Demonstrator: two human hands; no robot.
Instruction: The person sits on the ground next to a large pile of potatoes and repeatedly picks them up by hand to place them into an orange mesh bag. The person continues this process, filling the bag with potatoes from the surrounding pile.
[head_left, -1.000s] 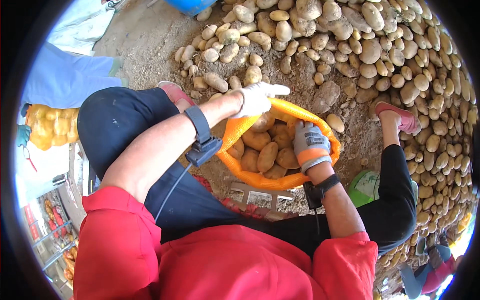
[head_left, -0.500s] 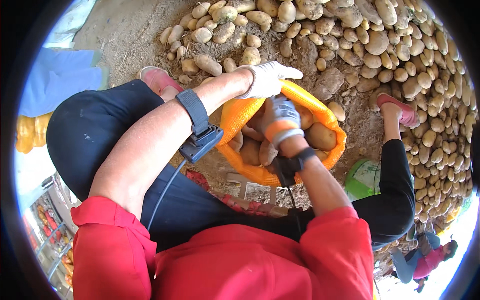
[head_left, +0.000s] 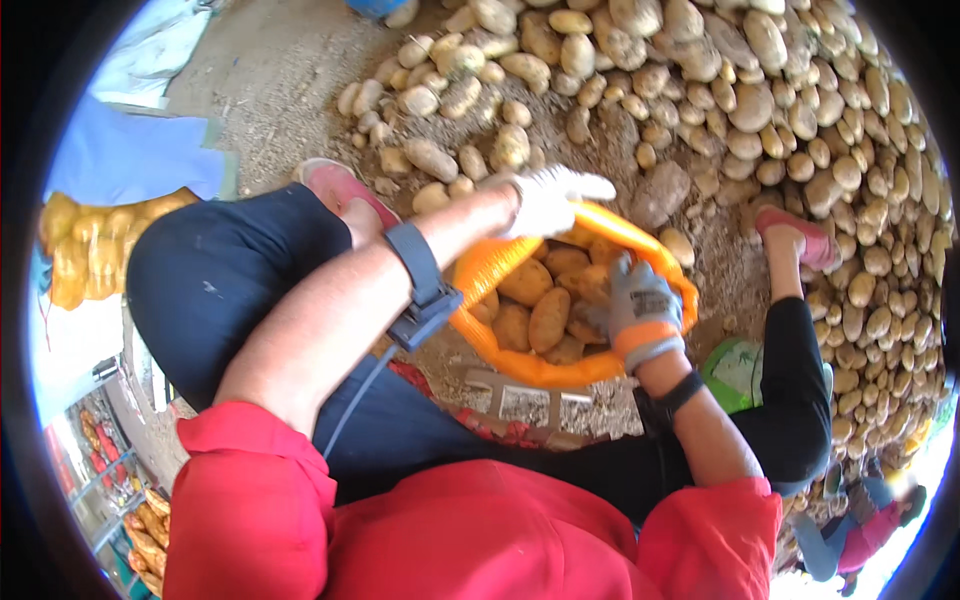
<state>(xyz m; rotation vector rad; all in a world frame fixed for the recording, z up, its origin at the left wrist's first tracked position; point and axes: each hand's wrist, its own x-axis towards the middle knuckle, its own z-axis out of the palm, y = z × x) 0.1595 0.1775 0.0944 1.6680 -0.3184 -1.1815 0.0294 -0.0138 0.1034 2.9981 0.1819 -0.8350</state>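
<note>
My left hand [head_left: 543,203], in a white glove, grips the upper rim of an orange mesh sack [head_left: 535,370], one finger stretched out over it. The sack's mouth is held wide, showing several large brown potatoes [head_left: 549,318] inside. My right hand [head_left: 642,313], in a grey and orange glove, is inside the sack at its right side, fingers bent but apart over the potatoes, somewhat blurred. The sack rests on dirt between my legs, beside a small slatted object [head_left: 530,395].
A big potato pile [head_left: 760,110] spreads across the back and right. A green bag [head_left: 730,370] lies by my right leg. Filled yellow mesh sacks [head_left: 100,250] and blue fabric [head_left: 140,150] are at left. Another person [head_left: 865,535] is low at the right.
My right hand has swung from deeper in the middle of the sack back to its right side. My left hand stays on the rim as the sack shifts slightly right in view.
</note>
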